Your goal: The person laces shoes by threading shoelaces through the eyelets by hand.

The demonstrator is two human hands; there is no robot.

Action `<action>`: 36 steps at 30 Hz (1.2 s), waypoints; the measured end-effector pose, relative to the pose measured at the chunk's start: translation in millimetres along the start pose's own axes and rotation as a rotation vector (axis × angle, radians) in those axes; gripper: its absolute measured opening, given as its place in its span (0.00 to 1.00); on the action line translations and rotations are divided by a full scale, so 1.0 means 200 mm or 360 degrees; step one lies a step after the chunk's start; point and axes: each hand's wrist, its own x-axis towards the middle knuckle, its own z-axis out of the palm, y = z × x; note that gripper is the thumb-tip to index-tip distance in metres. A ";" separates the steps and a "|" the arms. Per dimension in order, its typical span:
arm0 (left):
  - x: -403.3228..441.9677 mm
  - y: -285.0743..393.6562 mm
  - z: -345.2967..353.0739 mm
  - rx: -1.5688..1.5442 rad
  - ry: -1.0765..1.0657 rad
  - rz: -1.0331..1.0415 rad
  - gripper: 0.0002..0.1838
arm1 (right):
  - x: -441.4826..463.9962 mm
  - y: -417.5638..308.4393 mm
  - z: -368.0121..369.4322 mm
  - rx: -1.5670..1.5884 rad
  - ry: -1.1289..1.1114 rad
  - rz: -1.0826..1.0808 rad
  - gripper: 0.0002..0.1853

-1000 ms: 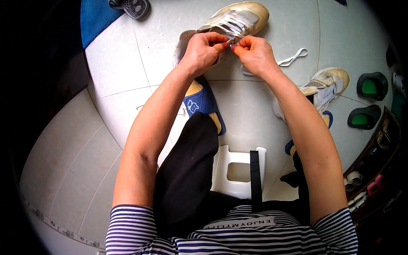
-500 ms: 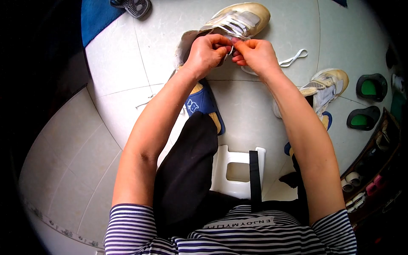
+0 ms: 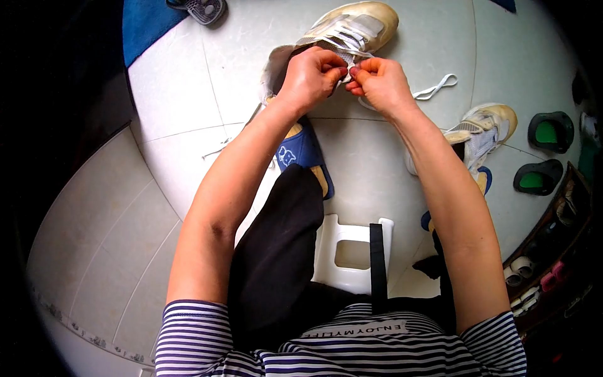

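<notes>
A white and cream sneaker lies at the top centre with its toe to the upper right, white lace crossing its tongue. At its near edge my left hand pinches the shoe's lace edge between thumb and forefinger. Right beside it, almost touching, my right hand is closed with thumb and fingertips on the white lace. Fingers hide part of the lace. A loop of white lace rests on the floor right of my right hand. A second sneaker lies beyond my right forearm.
Below my arms stands a white plastic stool. My feet wear blue slippers. Green-and-black slippers and a shoe rack are at the right. A blue mat and a grey slipper lie at the upper left.
Both hands have shifted slightly to the right along the sneaker's near edge. Their fingers have changed position around the lace and remain closed.
</notes>
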 end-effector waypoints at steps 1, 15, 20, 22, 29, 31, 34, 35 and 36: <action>-0.01 0.02 0.00 0.0093 0.0030 0.0098 0.07 | 0.00 0.00 0.00 -0.0001 0.0001 -0.0001 0.06; 0.04 0.06 0.01 0.0586 -0.0071 0.0649 0.07 | -0.02 0.03 -0.02 0.0080 0.0040 -0.0052 0.09; 0.03 0.04 -0.01 0.0550 0.0038 0.0495 0.08 | -0.04 0.03 0.01 0.0177 0.0079 0.0025 0.10; 0.02 0.02 -0.02 0.0472 0.0055 0.0468 0.07 | -0.04 0.03 0.01 0.0226 0.0102 0.0036 0.10; 0.00 0.02 -0.04 0.0077 -0.0048 0.0427 0.11 | -0.05 0.01 0.01 0.0320 0.0066 0.0067 0.09; 0.02 0.01 -0.05 0.0280 -0.0123 0.0596 0.09 | -0.05 0.01 0.00 0.0306 0.0070 0.0071 0.09; 0.04 0.02 -0.04 0.0558 -0.0126 0.0731 0.08 | -0.04 0.03 0.00 0.0309 0.0042 0.0063 0.09; 0.04 0.02 -0.03 0.0561 -0.0125 0.0730 0.08 | -0.03 0.05 0.00 0.0301 0.0052 0.0031 0.09; 0.04 0.02 -0.02 0.0658 -0.0122 0.0758 0.08 | -0.02 0.07 -0.01 0.0292 0.0062 -0.0001 0.09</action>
